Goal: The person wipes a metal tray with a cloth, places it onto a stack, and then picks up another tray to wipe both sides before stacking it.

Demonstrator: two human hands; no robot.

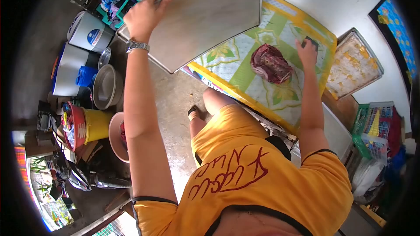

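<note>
My left hand (pixel 145 17), with a metal watch at the wrist, is closed over the edge of a large grey metal tray (pixel 205 22). The tray is tilted up at the left side of the table, and its far part runs out of the view. Over the table's right side, my right hand (pixel 307 54) is closed around a small dark object (pixel 311 43), whose kind I cannot make out. Between the hands a crumpled dark red cloth (pixel 271 63) with a mesh-like patch lies on the green and white patterned tablecloth (pixel 243 76), apart from both hands.
A stained tray (pixel 355 64) leans by the wall at the right, above plastic baskets (pixel 375 124). Along the left stand white containers (pixel 72 70), a metal basin (pixel 106 87), a yellow bucket (pixel 97 125) and a pink basin (pixel 117 135). The table has a yellow border (pixel 251 103).
</note>
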